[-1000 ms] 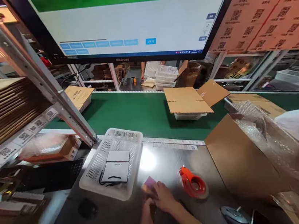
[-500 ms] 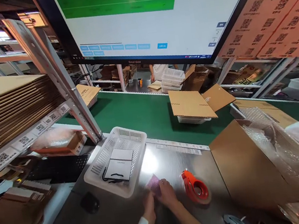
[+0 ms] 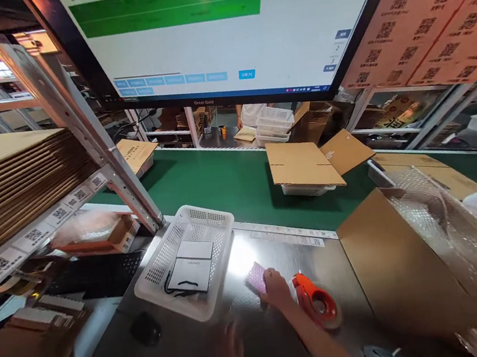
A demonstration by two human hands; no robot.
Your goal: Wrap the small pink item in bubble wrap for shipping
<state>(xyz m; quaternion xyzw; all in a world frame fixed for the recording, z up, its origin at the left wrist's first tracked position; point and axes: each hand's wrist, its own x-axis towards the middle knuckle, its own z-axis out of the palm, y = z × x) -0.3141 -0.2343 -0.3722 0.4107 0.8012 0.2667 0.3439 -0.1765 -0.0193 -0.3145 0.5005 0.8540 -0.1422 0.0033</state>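
Note:
My right hand (image 3: 276, 288) rests on the steel bench and grips a small pink bubble-wrapped packet (image 3: 255, 276), held flat against the surface. An orange tape dispenser (image 3: 316, 302) lies just right of that hand. My left hand (image 3: 229, 356) hovers low near the bench's front edge, blurred, fingers apart, holding nothing. Left of the packet stands a white perforated basket (image 3: 183, 228) with a white and black Chanel box (image 3: 189, 265) inside.
A large open carton (image 3: 390, 264) lined with bubble wrap stands at the right. A green conveyor (image 3: 221, 183) behind carries a cardboard box (image 3: 302, 167). A monitor (image 3: 211, 36) hangs above. Flat cartons (image 3: 9, 173) fill the left shelf; a keyboard (image 3: 93, 274) lies below.
My left hand has let go of the pink packet and drawn back toward me. My right hand has slid the packet forward, closer to the tape dispenser.

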